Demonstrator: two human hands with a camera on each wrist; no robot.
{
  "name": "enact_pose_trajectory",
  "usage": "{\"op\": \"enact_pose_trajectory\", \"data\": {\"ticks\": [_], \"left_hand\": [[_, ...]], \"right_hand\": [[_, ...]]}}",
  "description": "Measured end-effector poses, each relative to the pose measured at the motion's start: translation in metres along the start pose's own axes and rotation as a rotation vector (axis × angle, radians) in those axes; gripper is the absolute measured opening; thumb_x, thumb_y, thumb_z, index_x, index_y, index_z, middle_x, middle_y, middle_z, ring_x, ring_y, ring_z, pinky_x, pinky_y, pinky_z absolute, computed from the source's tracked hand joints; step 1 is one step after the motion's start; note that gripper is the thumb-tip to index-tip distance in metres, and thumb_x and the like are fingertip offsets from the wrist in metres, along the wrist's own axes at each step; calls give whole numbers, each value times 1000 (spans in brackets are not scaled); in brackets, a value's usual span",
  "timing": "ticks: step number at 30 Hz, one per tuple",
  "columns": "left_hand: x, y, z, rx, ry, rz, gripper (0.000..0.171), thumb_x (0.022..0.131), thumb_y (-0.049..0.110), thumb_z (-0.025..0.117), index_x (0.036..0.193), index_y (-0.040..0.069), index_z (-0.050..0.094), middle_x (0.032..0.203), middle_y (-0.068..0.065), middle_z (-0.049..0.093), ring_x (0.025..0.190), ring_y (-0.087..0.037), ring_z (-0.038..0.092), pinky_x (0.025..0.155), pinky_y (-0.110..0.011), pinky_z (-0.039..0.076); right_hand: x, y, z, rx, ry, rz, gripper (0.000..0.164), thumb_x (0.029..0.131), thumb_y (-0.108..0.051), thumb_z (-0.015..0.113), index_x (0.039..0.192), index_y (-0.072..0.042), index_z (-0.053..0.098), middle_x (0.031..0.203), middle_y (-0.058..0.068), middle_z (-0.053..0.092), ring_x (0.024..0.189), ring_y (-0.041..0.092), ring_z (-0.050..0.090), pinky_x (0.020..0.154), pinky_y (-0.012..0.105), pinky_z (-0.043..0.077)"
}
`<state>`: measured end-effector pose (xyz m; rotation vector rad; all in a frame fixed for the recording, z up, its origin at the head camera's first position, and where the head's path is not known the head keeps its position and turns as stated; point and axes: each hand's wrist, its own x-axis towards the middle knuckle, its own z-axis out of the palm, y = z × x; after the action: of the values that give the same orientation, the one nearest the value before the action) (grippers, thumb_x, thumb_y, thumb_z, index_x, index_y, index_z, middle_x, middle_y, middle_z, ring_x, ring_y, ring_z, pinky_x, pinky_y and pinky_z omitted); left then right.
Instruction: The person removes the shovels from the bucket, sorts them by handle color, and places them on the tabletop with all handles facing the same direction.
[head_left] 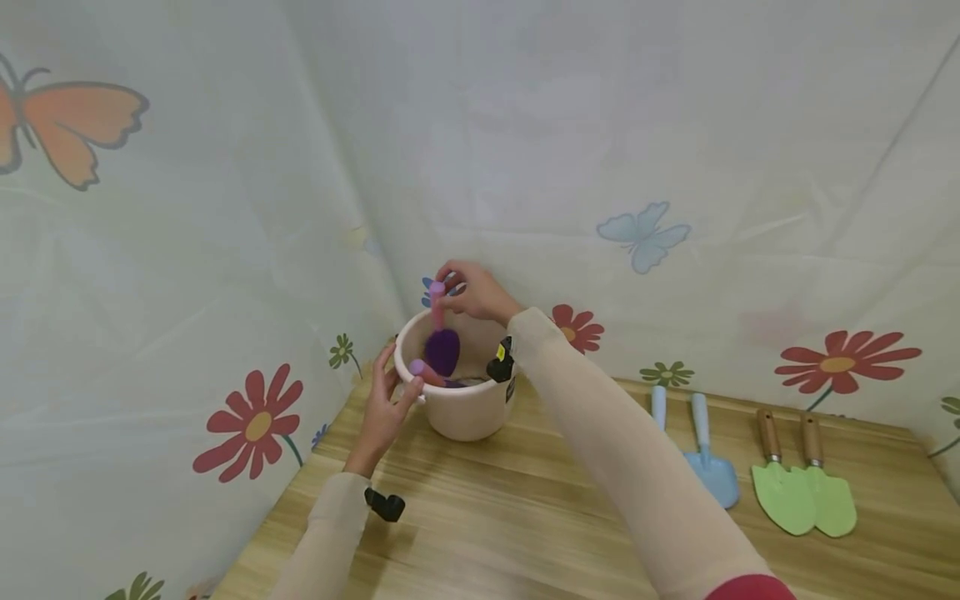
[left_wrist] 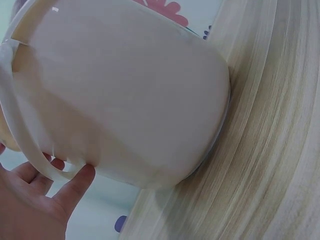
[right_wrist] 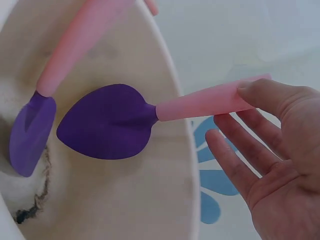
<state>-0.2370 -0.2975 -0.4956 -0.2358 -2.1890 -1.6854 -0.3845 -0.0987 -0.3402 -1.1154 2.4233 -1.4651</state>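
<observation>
A white bucket (head_left: 465, 414) stands upright on the wooden table near the corner of the cloth walls. My left hand (head_left: 384, 408) grips its left side, and the left wrist view shows the thumb against the bucket beside its curved handle (left_wrist: 20, 120). Between thumb and fingers, my right hand (head_left: 480, 292) pinches the pink grip of a trowel (right_wrist: 107, 122) whose pointed purple blade hangs inside the bucket. Another purple trowel with a pink grip (right_wrist: 32, 135) leans within, its grip end resting at the rim close to my left thumb in the head view.
To the right lie two light blue garden tools (head_left: 711, 475), partly behind my right sleeve. Beyond them are two green trowels with wooden handles (head_left: 783, 497), blades overlapping. A dark-stained patch (right_wrist: 40, 200) marks the bucket's bottom. Printed cloth (head_left: 525, 167) rises behind the table.
</observation>
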Motion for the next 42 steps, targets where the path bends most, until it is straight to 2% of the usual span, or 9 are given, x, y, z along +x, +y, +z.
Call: {"op": "enact_pose_trajectory", "data": {"ticks": [3,8,14,19,22,25,35,42], "left_hand": [[1,-1,0,8,6,-2,77,101,19,66,163,25,21,153,-22,48,143,-31,44,109,-50,41],[2,-4,-1,10,2,-10,78,102,21,65,164,28,19,156,-22,45,144,-31,42,109,-55,41],[5,-1,-3,-14,-14,-22,80,102,18,64,165,20,15,158,-27,39,146,-37,39,110,-59,39],[1,18,-4,-17,-34,-27,81,101,15,65,164,10,16,156,-33,38,144,-41,40,108,-58,41],[-2,32,-3,-10,-36,-23,79,101,15,64,163,6,16,155,-33,38,144,-41,40,107,-57,42],[-3,38,-3,-11,-35,-17,78,102,16,63,163,5,16,156,-33,37,144,-41,39,108,-57,42],[-3,38,-3,-23,-38,-40,78,102,19,64,163,8,17,159,-31,34,146,-41,37,108,-57,41],[-3,37,-5,-16,-40,-33,78,102,20,65,163,9,18,158,-31,36,146,-41,38,108,-59,41]], "right_hand": [[-2,-6,-7,5,15,-16,28,92,-3,76,117,-5,63,113,16,71,98,30,70,76,39,61],[-6,-18,-20,17,35,-33,29,93,-5,76,118,-7,63,114,15,70,99,30,71,78,38,60],[-12,-32,-36,17,64,-68,32,93,-8,76,122,-7,62,116,14,69,98,26,71,79,34,59],[-21,-43,-46,32,92,-101,34,93,-8,76,123,-7,61,115,14,69,97,28,71,80,44,60],[-26,-48,-52,32,121,-126,33,93,-10,76,123,-9,61,113,11,69,97,27,71,80,42,61],[-31,-54,-60,51,155,-156,32,93,-10,76,122,-9,62,111,10,69,96,27,71,78,38,61],[-51,-69,-89,112,236,-242,33,93,-12,77,123,-7,62,113,12,70,98,29,71,79,36,61],[-68,-85,-107,103,288,-246,37,94,-4,73,129,-1,61,117,20,67,100,36,69,81,44,61]]}}
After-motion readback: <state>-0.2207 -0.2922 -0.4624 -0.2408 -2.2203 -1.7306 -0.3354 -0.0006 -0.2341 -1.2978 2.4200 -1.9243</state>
